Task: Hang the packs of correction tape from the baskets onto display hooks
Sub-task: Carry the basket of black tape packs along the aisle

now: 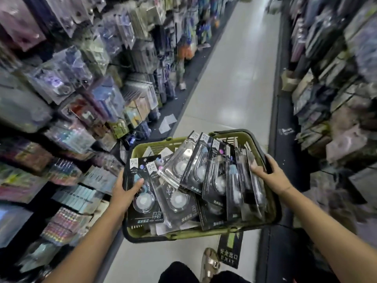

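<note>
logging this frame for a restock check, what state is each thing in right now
basket: held at both sides, full of packs
packs: loose in the basket, overlapping, some tilted up
left hand: grips the basket's left side, thumb on a pack
right hand: grips the basket's right rim
shelf goods: hanging on the left display, blurred
exit sign: flat on the floor

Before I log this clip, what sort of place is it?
Most likely a stationery shop aisle: racks of hanging blister-packed goods line both sides of a pale glossy floor, and an olive-green plastic shopping basket holds black-carded correction tape packs.
</note>
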`<state>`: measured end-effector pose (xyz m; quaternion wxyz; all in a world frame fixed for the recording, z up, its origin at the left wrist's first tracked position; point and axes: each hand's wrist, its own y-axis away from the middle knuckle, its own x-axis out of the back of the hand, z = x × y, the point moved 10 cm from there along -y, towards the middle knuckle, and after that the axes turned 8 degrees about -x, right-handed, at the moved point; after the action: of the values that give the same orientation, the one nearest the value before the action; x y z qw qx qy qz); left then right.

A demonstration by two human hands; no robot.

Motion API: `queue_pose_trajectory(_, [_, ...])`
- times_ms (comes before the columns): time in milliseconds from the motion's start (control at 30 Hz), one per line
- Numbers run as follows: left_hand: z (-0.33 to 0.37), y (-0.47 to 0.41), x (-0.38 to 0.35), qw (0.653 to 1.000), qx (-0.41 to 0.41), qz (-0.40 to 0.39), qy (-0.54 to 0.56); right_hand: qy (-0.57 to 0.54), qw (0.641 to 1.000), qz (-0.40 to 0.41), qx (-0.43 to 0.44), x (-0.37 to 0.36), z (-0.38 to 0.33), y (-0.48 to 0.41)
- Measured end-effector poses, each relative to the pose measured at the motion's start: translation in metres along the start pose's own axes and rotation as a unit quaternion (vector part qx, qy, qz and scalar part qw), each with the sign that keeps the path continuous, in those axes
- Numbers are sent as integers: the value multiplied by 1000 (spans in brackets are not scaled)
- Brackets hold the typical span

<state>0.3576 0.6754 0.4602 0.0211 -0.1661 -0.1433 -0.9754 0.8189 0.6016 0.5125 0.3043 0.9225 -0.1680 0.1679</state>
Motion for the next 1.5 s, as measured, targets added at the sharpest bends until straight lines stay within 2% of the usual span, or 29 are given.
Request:
queue_pose_trajectory(333, [85, -183, -102, 998, -11, -49, -34, -41, 997, 54, -32, 63, -67, -153])
queue_pose_trajectory(467, [132, -254, -145, 997, -18, -80, -17, -62, 994, 77, -43, 86, -102, -205])
queue_pose_trajectory(633, [195, -342, -197, 989, -52, -133, -35, -78, 990, 106, -49, 121, -128, -271])
queue_pose_trajectory(867, [265, -463, -293, 983, -75, -162, -47, -92, 983, 146, -68, 171, -167, -385])
queue_pose_trajectory(1133, [324, -600, -408, 983, -40, -174, -36, -96, 981, 138, -94, 232, -221, -550])
queue_pose_trajectory(1500, [432, -792, -535, 987, -46, -149, -45, -99, 981, 130, -104, 314, -323, -776])
